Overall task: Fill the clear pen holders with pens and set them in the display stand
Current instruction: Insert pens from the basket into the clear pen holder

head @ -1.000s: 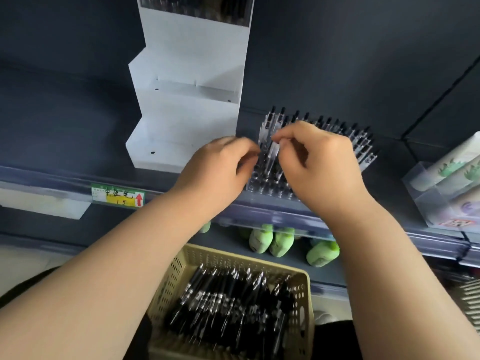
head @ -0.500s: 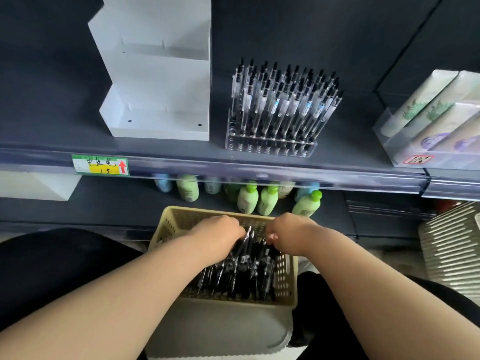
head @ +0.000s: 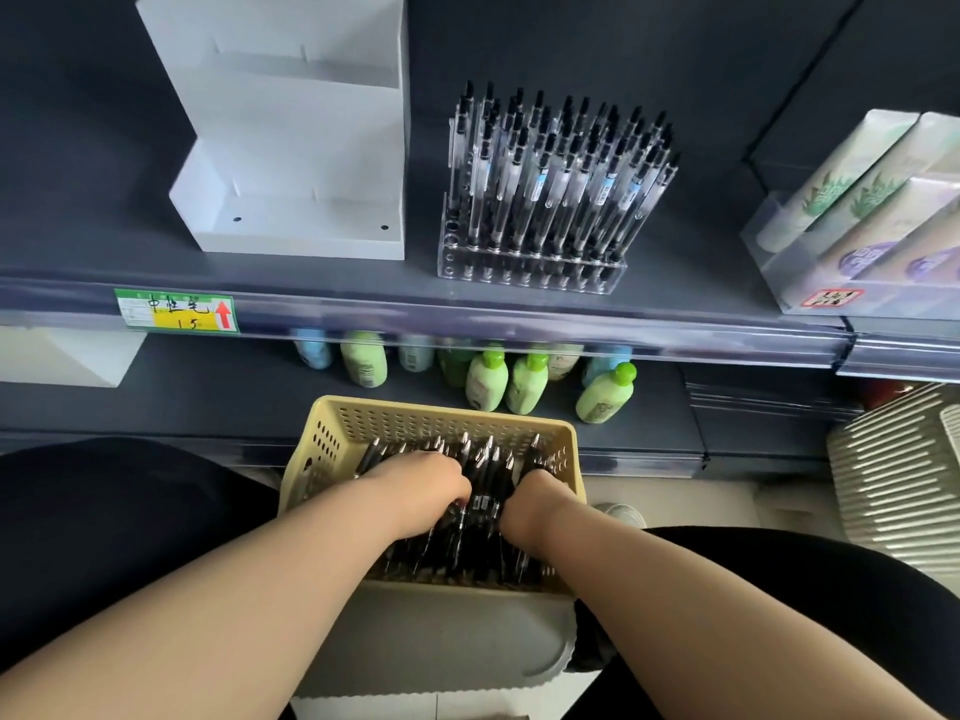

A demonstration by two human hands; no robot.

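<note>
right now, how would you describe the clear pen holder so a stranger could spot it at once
Find the dark upper shelf with the green and yellow price tag on its front edge. Right of the white stepped display stand stands the clear pen holder. It alone bristles with standing black-tipped pens.

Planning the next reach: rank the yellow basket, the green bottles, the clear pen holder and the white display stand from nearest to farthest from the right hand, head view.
1. Yellow basket: the right hand is inside it.
2. Green bottles: lower shelf, just beyond the basket.
3. Clear pen holder: upper shelf, straight ahead.
4. White display stand: upper shelf, off to the left.
</note>
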